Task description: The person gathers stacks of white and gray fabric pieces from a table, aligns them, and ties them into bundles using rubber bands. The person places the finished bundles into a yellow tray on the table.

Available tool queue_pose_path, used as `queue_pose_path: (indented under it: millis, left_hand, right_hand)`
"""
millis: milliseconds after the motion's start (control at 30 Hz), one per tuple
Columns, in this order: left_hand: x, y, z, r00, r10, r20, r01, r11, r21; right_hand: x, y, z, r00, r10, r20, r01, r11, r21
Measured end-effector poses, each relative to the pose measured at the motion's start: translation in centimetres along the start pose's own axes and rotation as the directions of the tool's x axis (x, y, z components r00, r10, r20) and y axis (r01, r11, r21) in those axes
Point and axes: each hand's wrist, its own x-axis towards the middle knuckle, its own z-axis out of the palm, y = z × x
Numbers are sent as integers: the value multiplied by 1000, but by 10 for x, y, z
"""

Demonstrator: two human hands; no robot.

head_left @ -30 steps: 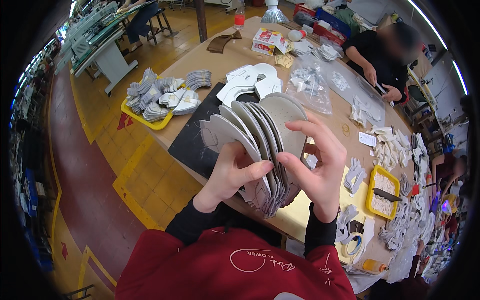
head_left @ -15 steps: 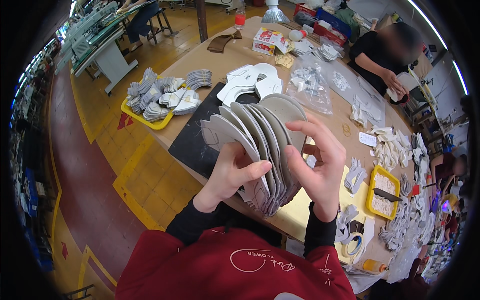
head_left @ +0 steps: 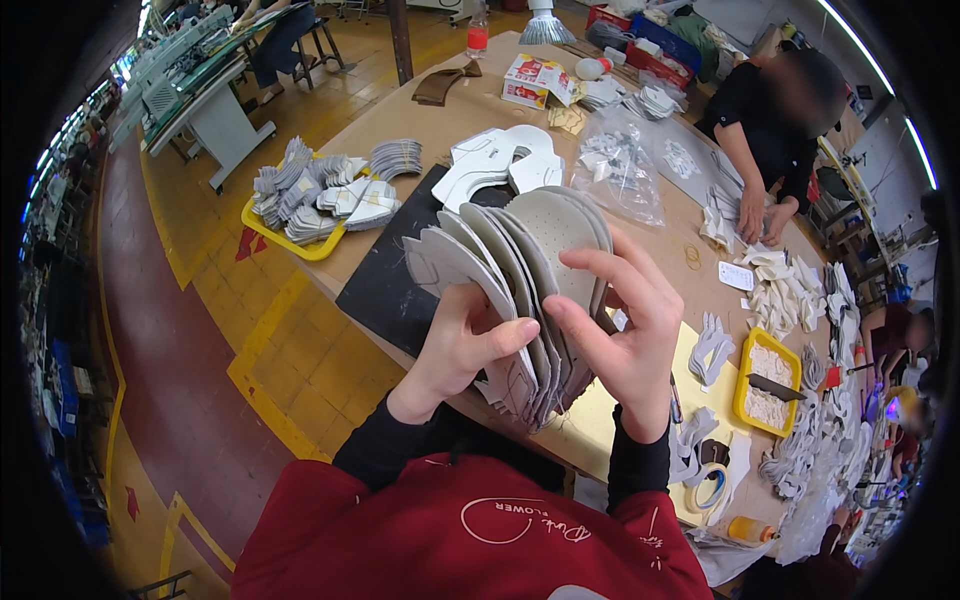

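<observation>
— Workshop floor all round, yellow lines on it, and that long tan worktable running away from us. What's on the near end?

— Black mat under everything, white cut shapes lying past it, and a yellow tray of grey cut pieces hanging over the left edge. Another yellow tray sits to the right.

— And the person in the red top?

— Holds a fanned stack of grey shoe-upper pieces up over the mat, both hands on it. Left hand is closed on the lower left of the stack, thumb pressed across the front piece. Right hand clamps the other side, fingers spread apart and curled over the top leaves, index finger lifted a bit.

— How many pieces?

— Can't count; the leaves overlap and the lower ends vanish behind the palms.

— Someone else there?

— A person in black at the far right, hands on white pieces. Beyond that the table's end bends away and blurs.
</observation>
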Motion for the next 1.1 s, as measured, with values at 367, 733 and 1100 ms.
queue_pose_path:
  millis: [367,733,1100]
  left_hand:
    - [1,-6,-2,1000,-14,24,14,1000,14]
    - [3,-6,-2,997,-72,30,64,973,222]
    - [-1,-27,-2,998,61,13,-61,997,47]
  right_hand:
    - [1,-1,3,1000,3,25,-2,999,-44]
    - [-4,7,7,995,44,85,-44,999,0]
    - [-16,17,20,998,56,40,-61,989,133]
